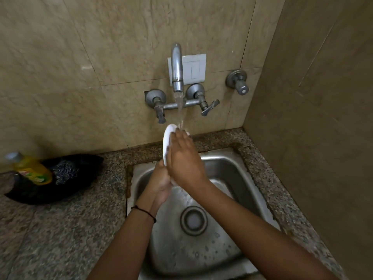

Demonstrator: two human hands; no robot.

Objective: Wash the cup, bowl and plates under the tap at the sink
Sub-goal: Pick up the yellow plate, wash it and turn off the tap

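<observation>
**Plate under running tap: wash under way, other dishes out of view**

Progress (judged): one white plate (pixel 166 138) is in hand and under water, so the wash is under way, but there's no way to count what's done. Cup, bowl and other plates aren't in view, so can't tell if they're washed or waiting. No suds visible on the plate, so prob. the rinse stage, which is a guess.

Near: both forearms come up from the bottom of frame over the steel sink (pixel 234 174). Black thread band (pixel 144 212) on L wrist. Drain (pixel 193 220) sits in the basin floor below the hands, w/ droplets round it.

Mid: left hand (pixel 161 183) is below and L of the plate. Its fingers curl round the lower rim and hold the plate up on edge, tilted, over the back of the basin. Right hand (pixel 182 158) lies flat on the plate's face, fingers straight and together, tips near the top rim. It grips nothing and only presses on the face. The two hands meet at the plate's lower edge.

Far: water stream (pixel 180 110) falls from tap spout (pixel 176 65) onto the plate's top and the R fingertips. Lever valves (pixel 210 108) sit either side below the spout. A third valve (pixel 240 82) is further R on the wall, and a white switch plate (pixel 194 67) is behind the spout. On the granite counter (pixel 60 229) to the L, a yellow dish-soap bottle (pixel 33 170) leans on a black bag (pixel 80 160), well apart from the sink.
</observation>
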